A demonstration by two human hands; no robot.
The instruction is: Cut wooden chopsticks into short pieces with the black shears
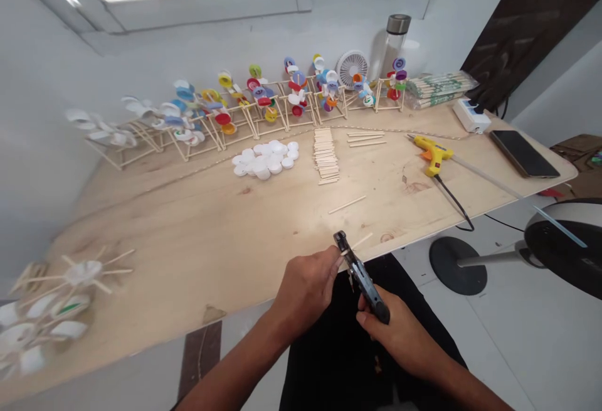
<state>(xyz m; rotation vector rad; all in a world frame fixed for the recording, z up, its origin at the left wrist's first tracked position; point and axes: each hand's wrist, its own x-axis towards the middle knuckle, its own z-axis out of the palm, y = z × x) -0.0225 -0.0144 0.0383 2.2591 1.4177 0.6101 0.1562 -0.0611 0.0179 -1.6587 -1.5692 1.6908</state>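
Observation:
My right hand [397,332] grips the dark handles of a pair of cutting pliers [360,273], whose jaws close around a thin wooden stick [360,241] near the table's front edge. My left hand [305,288] pinches the near end of that same stick beside the jaws. Another loose stick [347,204] lies on the wooden table [197,235] just beyond.
A pile of white bottle caps [266,159], a stack of short cut sticks [325,155] and a yellow glue gun [433,154] lie mid-table. Stick-and-cap models [263,100] line the back wall; another model [61,298] sits front left. Phone [523,152], power strip [470,116], small fan [352,69], bottle [394,37], and floor fan [559,245] at right.

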